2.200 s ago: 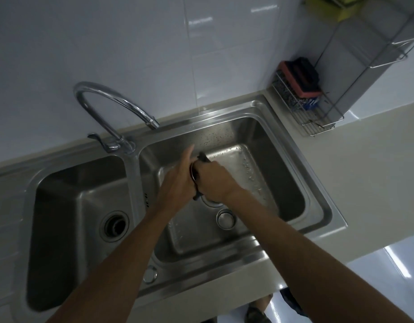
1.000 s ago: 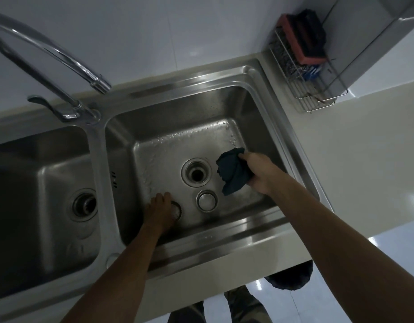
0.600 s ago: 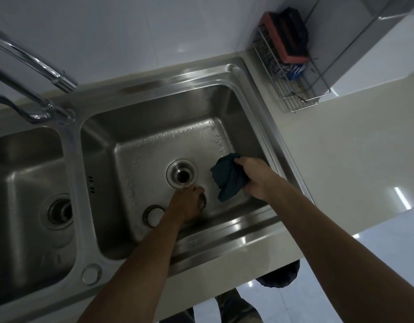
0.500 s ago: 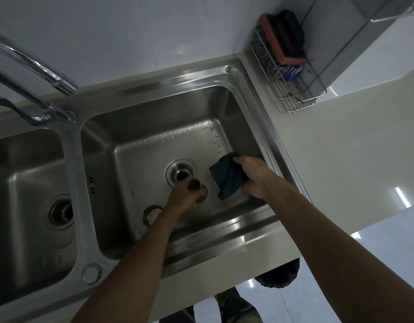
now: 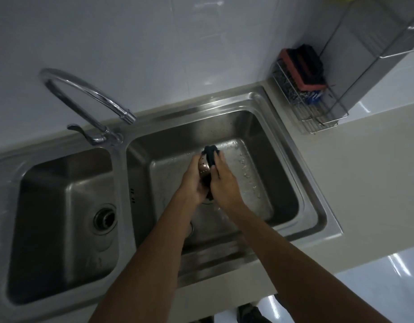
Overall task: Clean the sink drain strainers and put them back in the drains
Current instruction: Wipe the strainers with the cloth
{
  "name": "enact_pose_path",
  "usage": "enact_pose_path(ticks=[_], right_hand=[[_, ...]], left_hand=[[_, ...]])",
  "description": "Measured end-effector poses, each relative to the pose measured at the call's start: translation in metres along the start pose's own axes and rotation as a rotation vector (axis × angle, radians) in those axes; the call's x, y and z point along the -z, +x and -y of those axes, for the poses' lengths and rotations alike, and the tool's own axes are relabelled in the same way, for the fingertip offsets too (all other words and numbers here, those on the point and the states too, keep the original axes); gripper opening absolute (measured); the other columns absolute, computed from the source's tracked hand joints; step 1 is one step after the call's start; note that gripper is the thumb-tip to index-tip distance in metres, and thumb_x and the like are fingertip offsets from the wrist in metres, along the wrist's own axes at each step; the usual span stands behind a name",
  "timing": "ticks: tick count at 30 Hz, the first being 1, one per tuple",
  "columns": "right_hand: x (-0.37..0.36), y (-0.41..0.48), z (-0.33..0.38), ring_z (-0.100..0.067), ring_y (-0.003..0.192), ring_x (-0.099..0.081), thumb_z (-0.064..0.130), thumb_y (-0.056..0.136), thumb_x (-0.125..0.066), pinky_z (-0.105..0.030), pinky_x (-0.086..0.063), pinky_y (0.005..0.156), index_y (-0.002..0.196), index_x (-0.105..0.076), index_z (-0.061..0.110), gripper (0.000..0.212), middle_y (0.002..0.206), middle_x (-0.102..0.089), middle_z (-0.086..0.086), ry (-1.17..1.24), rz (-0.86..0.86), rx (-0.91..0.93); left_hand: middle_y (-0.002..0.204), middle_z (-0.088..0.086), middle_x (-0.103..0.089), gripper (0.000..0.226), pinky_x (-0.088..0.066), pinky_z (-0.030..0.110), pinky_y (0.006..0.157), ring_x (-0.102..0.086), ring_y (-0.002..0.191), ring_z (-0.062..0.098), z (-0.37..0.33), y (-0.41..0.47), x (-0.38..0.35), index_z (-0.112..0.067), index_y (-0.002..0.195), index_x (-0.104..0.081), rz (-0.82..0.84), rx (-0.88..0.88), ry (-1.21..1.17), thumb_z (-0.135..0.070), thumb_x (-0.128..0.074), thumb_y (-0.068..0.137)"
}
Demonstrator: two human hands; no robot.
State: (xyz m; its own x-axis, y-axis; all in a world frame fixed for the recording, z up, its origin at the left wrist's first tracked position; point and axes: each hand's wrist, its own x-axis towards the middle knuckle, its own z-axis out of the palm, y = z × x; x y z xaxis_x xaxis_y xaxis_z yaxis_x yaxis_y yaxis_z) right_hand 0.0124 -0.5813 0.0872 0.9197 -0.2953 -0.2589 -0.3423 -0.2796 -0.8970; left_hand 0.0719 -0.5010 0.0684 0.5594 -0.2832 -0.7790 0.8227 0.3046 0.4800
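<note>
Between both hands' grip point(image 5: 207, 176), strainer point(image 5: 203, 168)

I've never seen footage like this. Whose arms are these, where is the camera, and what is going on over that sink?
No machine here: a person wears a camera on the head, looking down at their own bare arms. Below is a steel double sink with a curved tap behind it. Over the right basin, the left hand holds a perforated metal drain strainer, and the right hand presses a dark cloth against it, apparently wiping it. The left basin's drain is in plain view. On the counter at right, a wire rack holds a sponge.
</note>
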Motion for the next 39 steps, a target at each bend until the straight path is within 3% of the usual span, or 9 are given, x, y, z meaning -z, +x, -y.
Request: enact_pose_path(ticks=[6, 11, 18, 20, 22, 24, 27, 33, 39], right_hand=[[-0.026, -0.030, 0.013, -0.019, 0.152, -0.027, 0.004, 0.106, -0.041, -0.006, -0.017, 0.115, 0.155, -0.039, 0.018, 0.050, 0.167, -0.024, -0.003, -0.113, 0.041, 0.170], [-0.008, 0.011, 0.025, -0.022, 0.150, -0.033, 0.011, 0.109, -0.035, -0.028, -0.026, 0.121, 0.156, -0.037, 0.020, 0.048, 0.167, -0.024, 0.001, -0.007, -0.069, -0.042], [-0.006, -0.001, 0.019, -0.024, 0.142, -0.046, -0.002, 0.102, -0.046, -0.035, -0.041, 0.115, 0.149, -0.051, 0.019, 0.052, 0.158, -0.044, -0.007, -0.159, 0.052, 0.193], [0.018, 0.019, 0.023, -0.024, 0.123, -0.063, 0.002, 0.101, -0.050, -0.038, -0.047, 0.110, 0.137, -0.064, 0.019, 0.042, 0.135, -0.066, -0.009, 0.060, -0.013, -0.066], [0.037, 0.025, 0.021, -0.023, 0.111, -0.068, 0.005, 0.099, -0.058, -0.042, -0.053, 0.103, 0.128, -0.070, 0.017, 0.033, 0.119, -0.073, -0.007, 0.171, -0.083, -0.174], [0.048, 0.023, 0.021, -0.022, 0.102, -0.071, 0.008, 0.096, -0.065, -0.041, -0.058, 0.092, 0.122, -0.072, 0.016, 0.027, 0.108, -0.075, -0.006, 0.187, -0.096, -0.140], [0.049, 0.012, 0.030, -0.014, 0.097, -0.072, 0.010, 0.090, -0.074, -0.029, -0.058, 0.088, 0.115, -0.076, 0.018, 0.026, 0.105, -0.077, 0.000, 0.017, 0.001, 0.053], [0.034, 0.010, 0.041, -0.031, 0.090, -0.069, 0.011, 0.097, -0.060, -0.030, -0.053, 0.083, 0.118, -0.076, 0.017, 0.028, 0.103, -0.076, -0.013, -0.625, 0.147, 0.335], [0.024, 0.018, 0.056, -0.029, 0.087, -0.067, 0.011, 0.098, -0.050, -0.038, -0.057, 0.082, 0.100, -0.070, 0.007, 0.022, 0.096, -0.070, -0.013, -0.790, 0.253, 0.184]], left_hand=[[0.106, 0.014, -0.069, 0.047, -0.058, 0.030, 0.080, -0.067, 0.100, 0.026, -0.015, -0.004, 0.008, -0.003, 0.114, -0.072, -0.073, -0.045, -0.097, -0.043, -0.050, 0.106], [0.124, 0.013, -0.073, 0.052, -0.055, 0.039, 0.099, -0.069, 0.115, 0.027, -0.008, -0.013, 0.004, -0.009, 0.125, -0.074, 0.083, 0.040, -0.093, -0.051, -0.059, 0.099], [0.105, 0.016, -0.076, 0.048, -0.062, 0.038, 0.079, -0.077, 0.091, 0.028, -0.015, -0.011, 0.018, -0.004, 0.122, -0.074, 0.072, 0.024, -0.269, -0.044, -0.069, 0.095], [0.095, 0.015, -0.077, 0.038, -0.063, 0.036, 0.068, -0.078, 0.079, 0.025, -0.008, -0.012, 0.021, -0.011, 0.099, -0.078, -0.015, -0.021, -0.028, -0.047, -0.080, 0.085], [0.113, 0.010, -0.073, 0.045, -0.061, 0.031, 0.070, -0.073, 0.085, 0.018, -0.005, -0.011, 0.022, -0.019, 0.120, -0.073, -0.119, -0.198, 0.338, -0.044, -0.083, 0.084], [0.140, 0.001, -0.061, 0.090, -0.056, 0.029, 0.085, -0.065, 0.108, 0.014, -0.005, -0.011, 0.022, -0.028, 0.152, -0.046, -0.208, -0.448, 0.708, -0.041, -0.091, 0.075], [0.131, -0.008, -0.060, 0.126, -0.053, 0.036, 0.096, -0.060, 0.114, 0.012, -0.006, -0.018, 0.026, -0.039, 0.163, -0.012, -0.231, -0.700, 1.018, -0.040, -0.095, 0.069], [0.131, 0.005, -0.067, 0.101, -0.049, 0.027, 0.083, -0.067, 0.110, 0.022, -0.014, -0.027, 0.017, -0.034, 0.164, -0.011, -0.149, -0.928, 1.352, -0.007, -0.073, 0.090], [0.115, 0.019, -0.071, 0.080, -0.056, 0.050, 0.089, -0.068, 0.100, 0.032, -0.014, -0.038, 0.020, -0.009, 0.163, -0.023, -0.046, -1.064, 1.419, 0.002, -0.063, 0.095]])
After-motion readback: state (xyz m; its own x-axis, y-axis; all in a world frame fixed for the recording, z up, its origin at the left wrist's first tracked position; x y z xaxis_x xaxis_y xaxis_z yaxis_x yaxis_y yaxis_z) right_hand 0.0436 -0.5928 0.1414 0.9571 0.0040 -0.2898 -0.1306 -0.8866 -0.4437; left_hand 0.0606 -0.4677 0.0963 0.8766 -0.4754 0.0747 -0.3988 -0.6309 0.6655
